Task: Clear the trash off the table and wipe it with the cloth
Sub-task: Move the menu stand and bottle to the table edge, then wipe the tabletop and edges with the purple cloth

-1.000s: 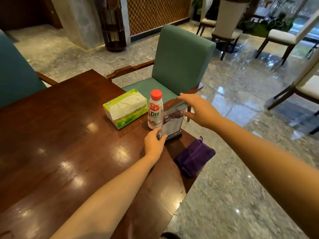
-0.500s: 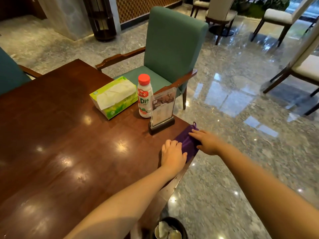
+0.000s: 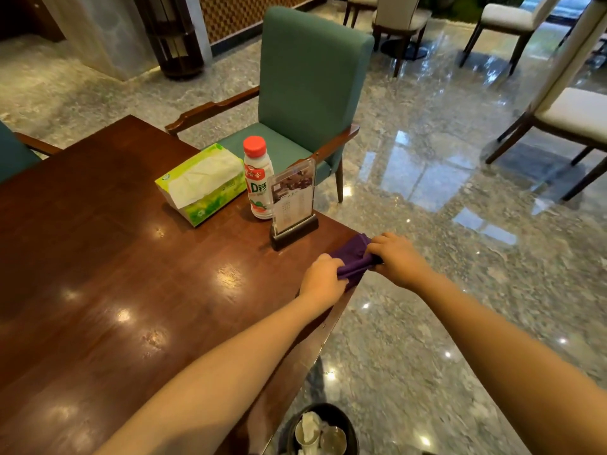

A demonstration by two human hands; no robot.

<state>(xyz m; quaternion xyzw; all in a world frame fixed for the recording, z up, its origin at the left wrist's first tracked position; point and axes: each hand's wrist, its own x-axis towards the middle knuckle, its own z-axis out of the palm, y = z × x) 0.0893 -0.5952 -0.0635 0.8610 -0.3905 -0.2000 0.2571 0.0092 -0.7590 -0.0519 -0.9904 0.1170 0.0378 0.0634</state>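
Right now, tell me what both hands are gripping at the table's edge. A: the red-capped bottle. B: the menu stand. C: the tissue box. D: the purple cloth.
D: the left hand and the right hand each pinch an end of the purple cloth at the table edge, apart from everything else standing on it.

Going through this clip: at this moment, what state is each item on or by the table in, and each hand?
purple cloth: bunched at the table edge, gripped by both hands
left hand: closed on the cloth
right hand: closed on the cloth
bottle: upright, red cap on
tissue box: open, tissue showing at the top
sign holder: upright in its base
trash bin: on the floor, crumpled paper and cups inside
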